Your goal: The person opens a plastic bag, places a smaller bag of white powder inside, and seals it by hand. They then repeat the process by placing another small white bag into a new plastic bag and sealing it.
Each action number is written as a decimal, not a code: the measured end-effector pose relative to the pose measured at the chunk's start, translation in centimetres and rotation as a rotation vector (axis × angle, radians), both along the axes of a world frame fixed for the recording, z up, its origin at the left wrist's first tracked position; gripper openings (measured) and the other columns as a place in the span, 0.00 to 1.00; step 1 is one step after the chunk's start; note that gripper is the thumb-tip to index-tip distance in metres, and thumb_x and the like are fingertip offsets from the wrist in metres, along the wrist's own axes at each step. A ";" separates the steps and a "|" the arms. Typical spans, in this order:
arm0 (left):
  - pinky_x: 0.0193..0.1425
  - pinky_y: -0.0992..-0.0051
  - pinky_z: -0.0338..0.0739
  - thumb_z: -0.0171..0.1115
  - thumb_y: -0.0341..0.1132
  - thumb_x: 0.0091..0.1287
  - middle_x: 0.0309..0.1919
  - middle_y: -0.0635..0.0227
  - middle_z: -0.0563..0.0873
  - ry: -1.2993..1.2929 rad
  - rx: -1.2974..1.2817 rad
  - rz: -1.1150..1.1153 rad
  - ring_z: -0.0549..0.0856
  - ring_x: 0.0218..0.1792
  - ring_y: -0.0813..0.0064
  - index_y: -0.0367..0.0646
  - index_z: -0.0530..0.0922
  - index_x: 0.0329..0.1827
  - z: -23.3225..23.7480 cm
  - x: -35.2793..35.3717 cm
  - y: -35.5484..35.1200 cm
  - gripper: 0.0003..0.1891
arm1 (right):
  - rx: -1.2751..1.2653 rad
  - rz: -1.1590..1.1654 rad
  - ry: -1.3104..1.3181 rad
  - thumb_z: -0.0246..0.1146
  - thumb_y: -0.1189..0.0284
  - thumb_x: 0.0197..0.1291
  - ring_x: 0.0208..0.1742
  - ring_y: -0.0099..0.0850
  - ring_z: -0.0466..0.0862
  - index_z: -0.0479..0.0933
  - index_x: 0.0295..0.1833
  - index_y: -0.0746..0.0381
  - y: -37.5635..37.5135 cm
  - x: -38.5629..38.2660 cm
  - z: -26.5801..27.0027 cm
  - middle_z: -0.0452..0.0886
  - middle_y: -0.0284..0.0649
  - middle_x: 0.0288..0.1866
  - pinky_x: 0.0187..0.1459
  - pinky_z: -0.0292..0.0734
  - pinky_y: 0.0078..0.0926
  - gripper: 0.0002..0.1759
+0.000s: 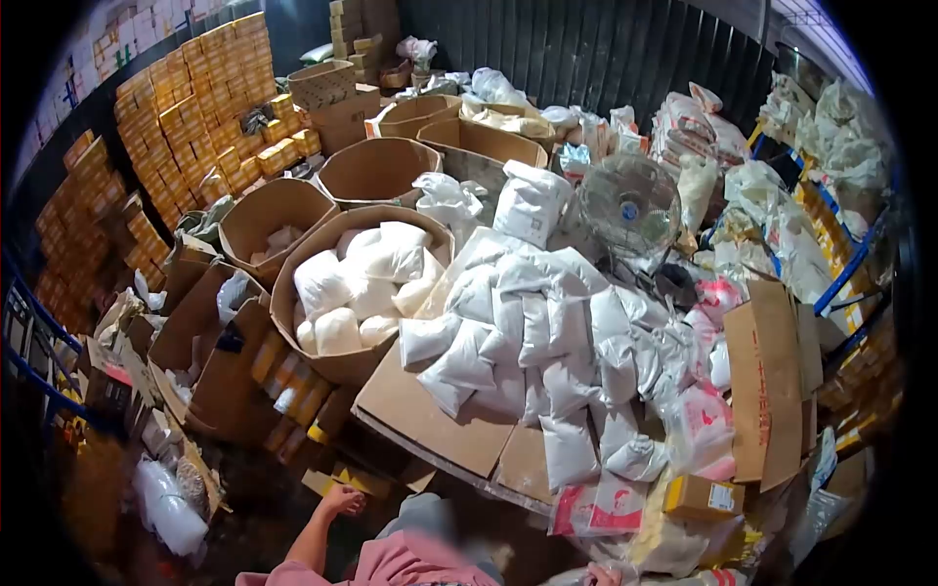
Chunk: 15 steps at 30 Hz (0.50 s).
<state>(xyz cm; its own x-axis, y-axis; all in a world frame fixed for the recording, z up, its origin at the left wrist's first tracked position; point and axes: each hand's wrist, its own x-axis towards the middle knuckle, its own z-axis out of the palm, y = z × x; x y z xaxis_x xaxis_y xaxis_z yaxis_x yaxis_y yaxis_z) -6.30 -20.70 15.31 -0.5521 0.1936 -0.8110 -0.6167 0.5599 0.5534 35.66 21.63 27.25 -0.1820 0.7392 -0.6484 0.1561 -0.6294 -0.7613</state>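
My left hand is low in the view, left of my knee, with its fingers curled at the near edge of a small open yellow carton. At the bottom edge, only a part of my right hand shows; its fingers are cut off by the frame. Clear plastic bags with pink-red print lie just above it. Many filled white bags are heaped on a cardboard-covered table in front of me. A closed brown-yellow box sits at the table's right corner.
A large octagonal carton holds more white bags. Other open cartons stand behind it. A fan is beyond the heap. Stacked yellow boxes line the left, and a tall cardboard sheet stands at right near a blue-framed rack.
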 end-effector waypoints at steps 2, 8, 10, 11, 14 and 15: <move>0.34 0.75 0.83 0.63 0.36 0.65 0.32 0.63 0.88 -0.033 -0.010 0.070 0.87 0.29 0.73 0.37 0.85 0.42 0.2 -0.3 -0.9 0.11 | -0.026 0.085 0.050 0.64 0.80 0.58 0.19 0.19 0.70 0.76 0.37 0.58 1.5 1.0 -2.5 0.71 0.28 0.22 0.20 0.62 0.18 0.05; 0.36 0.78 0.79 0.63 0.57 0.65 0.33 0.66 0.86 -0.157 0.217 -0.021 0.84 0.32 0.78 0.34 0.84 0.42 5.4 -1.6 9.9 0.28 | -0.019 0.292 0.247 0.61 0.76 0.56 0.11 0.24 0.67 0.71 0.27 0.59 0.1 -11.4 -2.9 0.70 0.34 0.15 0.12 0.57 0.20 0.07; 0.35 0.75 0.75 0.61 0.60 0.65 0.25 0.72 0.80 -0.303 0.304 -0.095 0.77 0.24 0.79 0.42 0.80 0.27 4.4 -1.1 15.6 0.26 | -0.037 0.159 0.119 0.62 0.77 0.57 0.14 0.20 0.67 0.72 0.25 0.58 -2.9 -21.8 1.9 0.69 0.30 0.16 0.15 0.56 0.17 0.10; 0.37 0.76 0.74 0.59 0.56 0.68 0.21 0.75 0.72 -0.629 0.718 0.137 0.71 0.22 0.81 0.47 0.74 0.24 7.7 -2.3 18.2 0.23 | -0.057 0.186 0.262 0.64 0.77 0.57 0.16 0.21 0.70 0.75 0.32 0.62 -2.9 -25.5 3.0 0.73 0.32 0.20 0.18 0.62 0.17 0.04; 0.39 0.79 0.76 0.59 0.46 0.72 0.20 0.78 0.64 -0.798 0.978 0.552 0.67 0.21 0.83 0.52 0.67 0.24 14.7 -5.9 21.6 0.18 | 0.100 0.500 0.223 0.64 0.71 0.60 0.14 0.19 0.70 0.76 0.21 0.60 -2.8 -36.8 7.1 0.74 0.31 0.15 0.18 0.60 0.18 0.14; 0.37 0.79 0.80 0.61 0.42 0.71 0.23 0.77 0.70 -0.669 1.046 0.673 0.72 0.22 0.82 0.49 0.70 0.26 15.0 -8.1 21.6 0.16 | 0.057 0.456 0.270 0.65 0.70 0.59 0.15 0.18 0.73 0.77 0.22 0.61 -3.0 -40.4 7.9 0.76 0.32 0.16 0.18 0.61 0.16 0.14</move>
